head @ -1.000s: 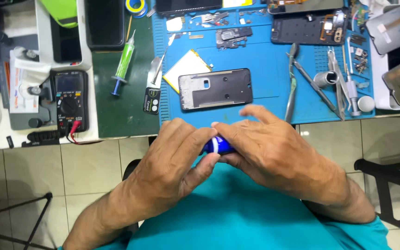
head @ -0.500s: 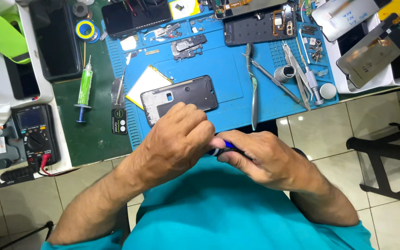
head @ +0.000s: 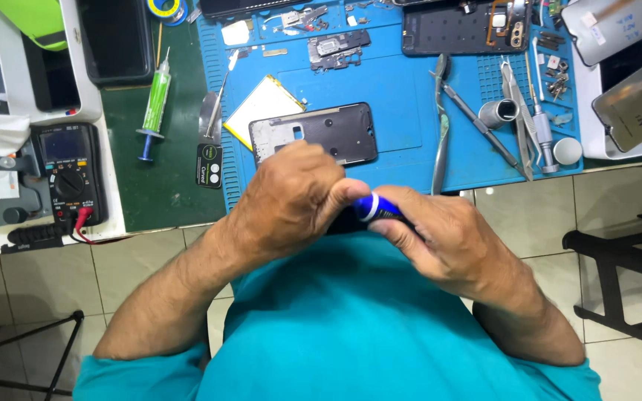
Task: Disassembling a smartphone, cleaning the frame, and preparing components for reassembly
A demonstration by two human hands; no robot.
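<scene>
Both hands meet just below the blue work mat point(head: 410, 111). The left hand point(head: 291, 200) is curled nearly closed, fingertips touching the blue-and-white tool handle point(head: 369, 208); the right hand point(head: 440, 238) is wrapped shut around that handle (its dark end hidden). A dark phone frame point(head: 321, 134) lies on the mat just above the hands, over pale floor tiles. Since half a second ago, the hands have shifted slightly nearer the mat's edge.
</scene>
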